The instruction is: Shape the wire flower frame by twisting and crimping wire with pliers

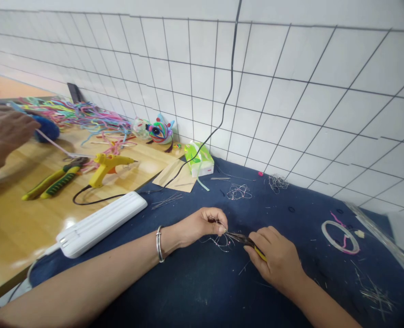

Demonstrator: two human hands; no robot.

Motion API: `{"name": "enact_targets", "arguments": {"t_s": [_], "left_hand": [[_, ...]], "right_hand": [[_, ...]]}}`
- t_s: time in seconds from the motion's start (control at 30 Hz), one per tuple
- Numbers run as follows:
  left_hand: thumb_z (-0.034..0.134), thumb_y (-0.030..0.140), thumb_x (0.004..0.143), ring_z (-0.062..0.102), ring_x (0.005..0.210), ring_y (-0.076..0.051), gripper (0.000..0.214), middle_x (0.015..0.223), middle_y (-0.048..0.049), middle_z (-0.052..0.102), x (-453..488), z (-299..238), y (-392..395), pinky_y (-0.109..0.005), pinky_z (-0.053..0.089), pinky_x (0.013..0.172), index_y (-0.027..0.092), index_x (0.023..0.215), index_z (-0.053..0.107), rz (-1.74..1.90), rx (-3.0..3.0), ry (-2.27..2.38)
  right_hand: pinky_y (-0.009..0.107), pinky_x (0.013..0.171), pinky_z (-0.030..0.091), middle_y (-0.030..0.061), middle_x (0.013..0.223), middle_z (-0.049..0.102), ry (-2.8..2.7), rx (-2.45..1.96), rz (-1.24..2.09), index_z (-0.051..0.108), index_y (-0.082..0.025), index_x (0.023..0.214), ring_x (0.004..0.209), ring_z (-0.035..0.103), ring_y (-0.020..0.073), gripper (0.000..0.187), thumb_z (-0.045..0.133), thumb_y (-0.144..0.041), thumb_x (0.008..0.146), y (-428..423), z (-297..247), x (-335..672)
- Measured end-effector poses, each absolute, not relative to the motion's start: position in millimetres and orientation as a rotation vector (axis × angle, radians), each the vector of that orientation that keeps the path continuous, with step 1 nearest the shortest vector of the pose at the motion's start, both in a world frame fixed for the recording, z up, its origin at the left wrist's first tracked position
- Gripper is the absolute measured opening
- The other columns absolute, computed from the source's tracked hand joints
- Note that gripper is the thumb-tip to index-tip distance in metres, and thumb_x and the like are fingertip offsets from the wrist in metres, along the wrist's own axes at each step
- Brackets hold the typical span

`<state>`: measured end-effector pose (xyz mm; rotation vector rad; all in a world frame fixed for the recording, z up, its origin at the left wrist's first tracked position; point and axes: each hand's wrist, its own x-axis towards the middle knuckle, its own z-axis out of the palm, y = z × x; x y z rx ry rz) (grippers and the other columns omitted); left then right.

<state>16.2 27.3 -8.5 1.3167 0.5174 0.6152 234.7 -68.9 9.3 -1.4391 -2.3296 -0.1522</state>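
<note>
My left hand (202, 225), with a silver bangle at its wrist, pinches a thin tangled wire piece (222, 243) over the dark blue cloth. Loops of that wire hang below the fingers, and its exact shape is hard to make out. In my right hand (277, 255) is a pair of needle-nose pliers (239, 237) with yellow handles, mostly covered by the palm. The tips of the pliers meet the wire right beside my left thumb. Whether the jaws are fully closed on it cannot be seen.
Wire coils (239, 192) and cut wire bits (375, 294) lie on the cloth, near a white ring (340, 237). Leftward are a white power strip (102, 223), yellow glue gun (108, 168), green-handled pliers (56, 180), tissue pack (199, 159) and another person's hand (7, 132).
</note>
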Motion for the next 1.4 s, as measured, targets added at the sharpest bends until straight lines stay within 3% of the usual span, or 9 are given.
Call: {"name": "enact_targets", "arguments": {"t_s": [1.0,1.23,1.33,1.4], "left_hand": [[0.065,0.019,0.072,0.044,0.062,-0.008,0.011,0.067,0.0002,0.054,17.6,-2.3,23.1,-0.022,0.033,0.061,0.011,0.074,0.058,0.669,1.321,0.516],[0.064,0.018,0.072,0.045,0.060,-0.008,0.010,0.067,0.0008,0.054,19.5,0.9,18.6,-0.021,0.035,0.060,0.012,0.076,0.058,0.697,1.308,0.547],[0.066,0.017,0.070,0.046,0.061,-0.008,0.013,0.069,0.0011,0.054,20.3,3.8,12.2,-0.021,0.037,0.060,0.012,0.077,0.056,0.682,1.276,0.514],[0.066,0.018,0.070,0.047,0.060,-0.008,0.015,0.069,0.0013,0.054,21.0,5.2,7.0,-0.021,0.038,0.060,0.013,0.077,0.054,0.670,1.242,0.494]], "right_hand": [[0.026,0.067,0.039,0.0039,0.076,0.056,-2.288,-1.430,0.016,0.058,-0.018,0.090,0.073,0.051,0.0149,0.018,0.044,-0.029,0.086,-66.1,5.1,238.1],[0.034,0.074,0.040,0.0073,0.089,0.059,-2.237,-1.723,-0.138,0.058,-0.019,0.095,0.085,0.051,0.0211,0.024,0.047,-0.038,0.084,-47.8,-3.2,261.2],[0.046,0.085,0.034,0.0111,0.111,0.054,-2.254,-1.769,-0.175,0.057,-0.021,0.106,0.105,0.044,0.0301,0.036,0.057,-0.040,0.076,-46.2,-0.3,261.0],[0.047,0.089,0.030,0.0107,0.116,0.052,-2.206,-1.726,-0.070,0.057,-0.022,0.108,0.110,0.040,0.0305,0.034,0.057,-0.036,0.076,-49.7,7.8,254.3]]}}
